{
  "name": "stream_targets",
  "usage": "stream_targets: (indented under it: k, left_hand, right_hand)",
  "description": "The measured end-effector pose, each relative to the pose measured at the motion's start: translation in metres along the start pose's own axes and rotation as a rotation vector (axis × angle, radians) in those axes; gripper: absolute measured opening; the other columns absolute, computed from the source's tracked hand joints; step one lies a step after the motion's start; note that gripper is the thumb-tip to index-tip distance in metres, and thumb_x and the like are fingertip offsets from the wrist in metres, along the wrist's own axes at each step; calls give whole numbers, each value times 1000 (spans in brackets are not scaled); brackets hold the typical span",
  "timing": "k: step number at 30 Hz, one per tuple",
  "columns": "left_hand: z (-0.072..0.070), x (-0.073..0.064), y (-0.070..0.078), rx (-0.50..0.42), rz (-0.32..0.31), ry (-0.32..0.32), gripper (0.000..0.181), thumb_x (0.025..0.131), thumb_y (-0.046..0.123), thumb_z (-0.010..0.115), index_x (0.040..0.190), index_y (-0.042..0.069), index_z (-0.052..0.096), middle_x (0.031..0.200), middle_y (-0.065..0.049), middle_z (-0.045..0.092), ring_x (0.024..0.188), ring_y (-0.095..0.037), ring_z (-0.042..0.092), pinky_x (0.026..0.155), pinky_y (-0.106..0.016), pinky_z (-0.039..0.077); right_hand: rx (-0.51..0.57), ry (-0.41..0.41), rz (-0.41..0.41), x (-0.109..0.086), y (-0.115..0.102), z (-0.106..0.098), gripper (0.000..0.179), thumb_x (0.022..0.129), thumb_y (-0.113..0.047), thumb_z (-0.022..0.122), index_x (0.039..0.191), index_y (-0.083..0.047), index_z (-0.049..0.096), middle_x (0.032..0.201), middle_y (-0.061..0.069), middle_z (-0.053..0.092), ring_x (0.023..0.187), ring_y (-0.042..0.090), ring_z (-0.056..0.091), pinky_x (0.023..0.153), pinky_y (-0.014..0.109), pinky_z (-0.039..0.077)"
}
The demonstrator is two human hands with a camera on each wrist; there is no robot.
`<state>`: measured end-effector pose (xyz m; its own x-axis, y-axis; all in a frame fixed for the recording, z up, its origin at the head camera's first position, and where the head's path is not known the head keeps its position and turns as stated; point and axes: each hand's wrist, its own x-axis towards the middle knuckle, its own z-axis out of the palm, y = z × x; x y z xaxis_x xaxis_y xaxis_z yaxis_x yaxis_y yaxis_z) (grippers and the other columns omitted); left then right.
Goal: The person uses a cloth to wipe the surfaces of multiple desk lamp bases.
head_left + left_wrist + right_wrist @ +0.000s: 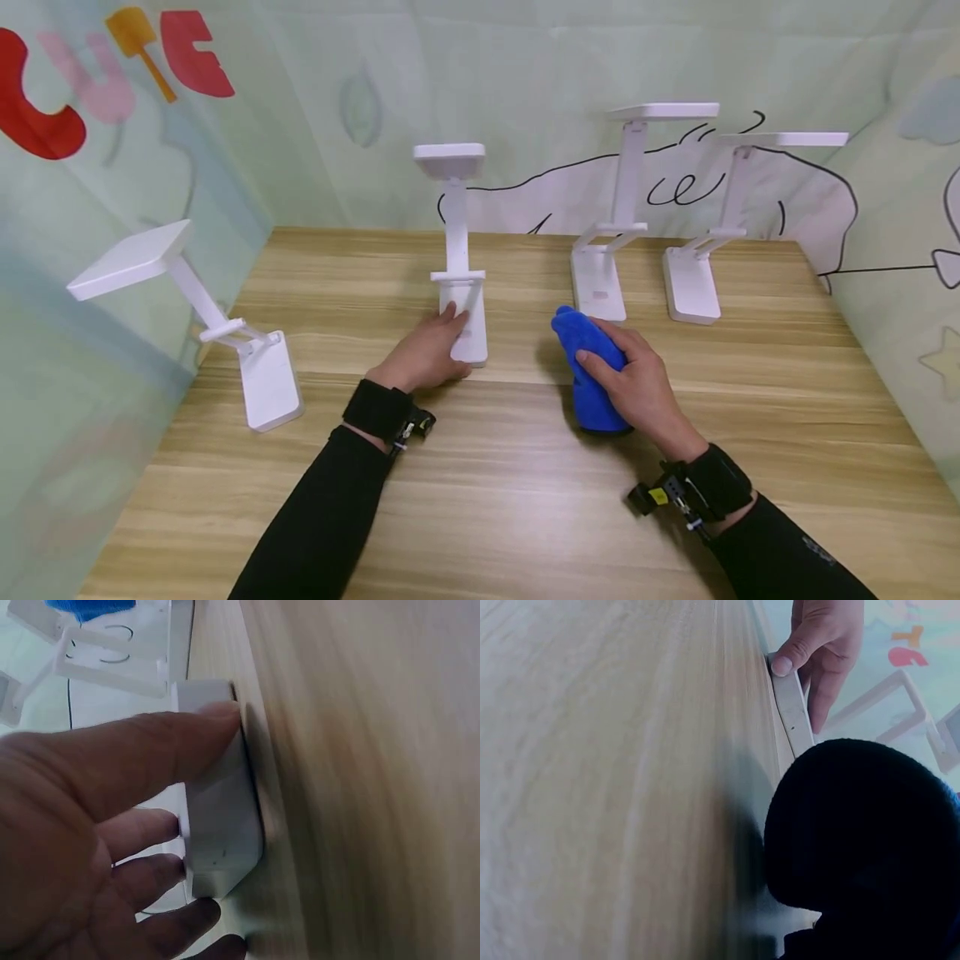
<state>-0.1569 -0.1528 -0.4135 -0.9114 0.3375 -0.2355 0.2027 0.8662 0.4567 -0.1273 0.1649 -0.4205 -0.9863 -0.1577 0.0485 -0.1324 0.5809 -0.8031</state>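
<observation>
A white desk lamp (457,229) stands upright on the wooden table in front of me, its flat head tipped forward. My left hand (423,350) grips the front part of its base; in the left wrist view the thumb lies along the edge of the white base (225,817) and the other fingers reach across its top. To the right, my right hand (643,387) holds a folded blue cloth (592,392) low over the table, thumb on the near side. The cloth looks almost black in the right wrist view and covers most of that hand's fingers there.
Two more white lamps stand at the back right, one (600,283) closer to the cloth and the other (693,287) farther right. Another white lamp (270,383) is at the left. Printed fabric (540,83) hangs behind the wooden table (510,517) and along its sides.
</observation>
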Motion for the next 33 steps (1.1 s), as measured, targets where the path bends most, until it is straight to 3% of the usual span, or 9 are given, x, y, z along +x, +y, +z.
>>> stream_targets:
  k: [5,15,22,24,28,33]
  left_hand:
    - [11,-4,14,10,37,-12,93,92,24,83,166,4,30,173,-24,20,158,-42,29,124,-48,37]
    - [29,-13,47,88,158,-37,89,93,30,83,163,1,37,170,-26,28,149,-44,42,122,-47,39]
    - [32,-18,53,78,286,-28,77,96,38,79,157,1,48,165,-23,42,145,-40,50,122,-45,39]
    - [30,-18,50,57,279,-1,75,97,39,78,155,1,50,162,-22,45,145,-37,51,123,-46,38]
    - [30,-16,43,13,182,35,85,96,46,77,160,3,42,167,-19,40,151,-37,43,127,-47,31]
    - [33,-12,38,28,158,25,102,92,57,77,165,3,31,172,-21,28,155,-44,33,130,-50,25]
  right_hand:
    - [-20,5,7,0,0,0,56,105,-32,66,157,-13,52,144,27,54,126,50,57,97,71,52]
    - [-57,13,16,-1,-3,-1,53,104,-25,65,155,-11,54,122,25,54,114,46,61,88,66,57]
    - [-68,-2,13,-1,-3,-2,52,104,-22,65,153,-10,56,118,23,55,110,43,61,86,62,59]
    - [-78,-11,9,-1,-4,-3,52,104,-22,64,153,-10,56,119,24,55,110,44,61,86,63,59]
    - [-143,-17,-38,-2,-8,-4,50,103,-19,66,150,-6,56,127,28,56,114,48,61,87,67,57]
    - [-347,-50,-196,-3,-22,4,45,97,-17,70,139,-3,62,124,27,57,104,45,66,82,63,59]
